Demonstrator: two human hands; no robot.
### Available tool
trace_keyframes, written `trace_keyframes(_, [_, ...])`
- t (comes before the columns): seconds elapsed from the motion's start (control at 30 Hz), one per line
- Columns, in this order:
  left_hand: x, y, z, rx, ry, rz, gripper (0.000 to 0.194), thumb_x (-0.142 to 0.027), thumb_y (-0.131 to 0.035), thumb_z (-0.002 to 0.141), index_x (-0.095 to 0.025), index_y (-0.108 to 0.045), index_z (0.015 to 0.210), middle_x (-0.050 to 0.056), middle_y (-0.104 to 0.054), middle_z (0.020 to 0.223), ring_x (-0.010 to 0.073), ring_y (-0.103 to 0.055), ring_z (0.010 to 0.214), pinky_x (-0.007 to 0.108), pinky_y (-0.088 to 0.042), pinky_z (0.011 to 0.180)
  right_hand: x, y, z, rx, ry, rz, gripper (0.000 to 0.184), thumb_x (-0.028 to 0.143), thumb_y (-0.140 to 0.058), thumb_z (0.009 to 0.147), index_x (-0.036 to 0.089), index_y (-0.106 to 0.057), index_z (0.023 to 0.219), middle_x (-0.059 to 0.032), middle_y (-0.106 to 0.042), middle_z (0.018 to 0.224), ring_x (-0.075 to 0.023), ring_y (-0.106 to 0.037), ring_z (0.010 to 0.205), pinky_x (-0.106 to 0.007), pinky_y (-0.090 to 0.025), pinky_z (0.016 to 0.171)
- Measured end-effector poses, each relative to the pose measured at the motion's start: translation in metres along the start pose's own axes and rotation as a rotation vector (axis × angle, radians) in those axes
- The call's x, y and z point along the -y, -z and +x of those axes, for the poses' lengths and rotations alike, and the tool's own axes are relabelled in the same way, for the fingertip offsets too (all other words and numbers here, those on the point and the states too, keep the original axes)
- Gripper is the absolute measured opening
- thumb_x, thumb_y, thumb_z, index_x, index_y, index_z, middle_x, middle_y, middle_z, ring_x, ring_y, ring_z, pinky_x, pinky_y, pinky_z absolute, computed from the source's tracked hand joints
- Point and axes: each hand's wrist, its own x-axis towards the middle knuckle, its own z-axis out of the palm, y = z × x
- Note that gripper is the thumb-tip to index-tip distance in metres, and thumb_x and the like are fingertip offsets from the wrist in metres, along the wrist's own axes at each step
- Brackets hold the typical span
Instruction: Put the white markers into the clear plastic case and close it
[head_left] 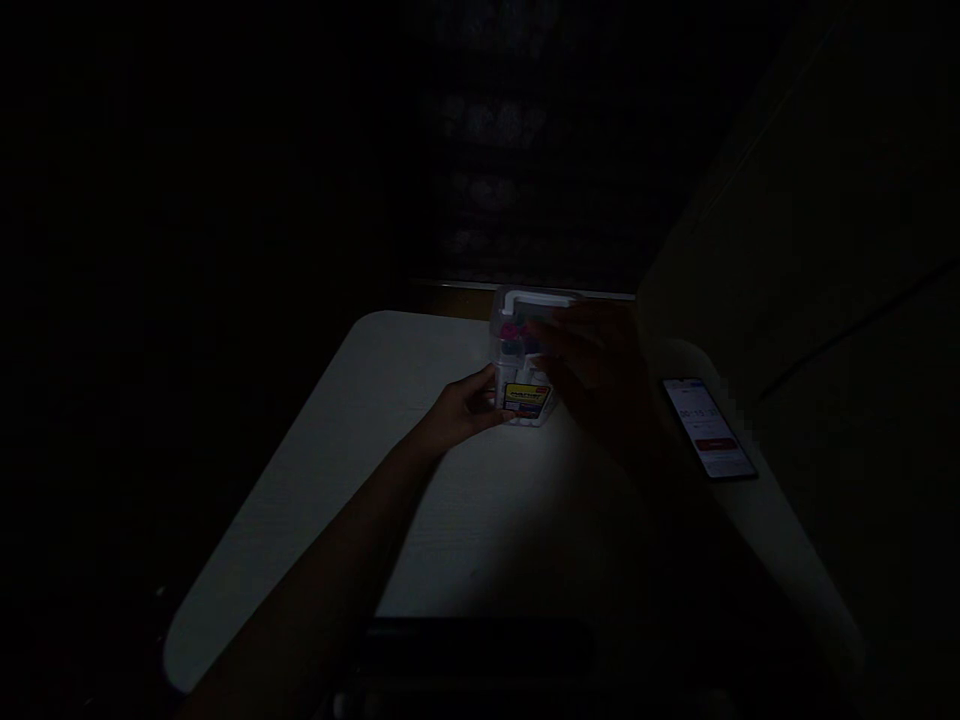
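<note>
A clear plastic marker case [525, 350] with a white carrying handle stands upright near the far edge of the table. Pink and dark marker caps show through its lid, and a yellow label is on its front. My left hand [459, 408] grips the lower left side, thumb at the front by the label. At the lid's right and front, my right hand [600, 370] is closed around the case, with finger and thumb close to the front of the lid. Deep shadow covers most of this hand, so its exact contact is hard to see.
The white table [442, 530] has rounded corners and is dimly lit. A phone [709, 428] with a lit timer screen lies near its right edge. Behind the table hangs a dark patterned curtain or panel [495, 190]. A wall [840, 300] runs along the right.
</note>
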Motion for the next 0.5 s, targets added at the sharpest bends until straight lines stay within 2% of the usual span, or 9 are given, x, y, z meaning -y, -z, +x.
trace_keyframes(0.5, [-0.0022, 0.0, 0.0001, 0.01, 0.013, 0.0, 0.06, -0.026, -0.075, 0.066, -0.011, -0.054, 0.12, 0.017, -0.057, 0.126, 0.0267, -0.063, 0.103, 0.043, -0.05, 0.09, 0.0041, -0.0025, -0.0006, -0.027, -0.062, 0.009, 0.025, 0.029, -0.054, 0.087, 0.023, -0.066, 0.108, -0.0063, -0.056, 0.107, -0.0178, -0.049, 0.106, -0.033, -0.044, 0.092])
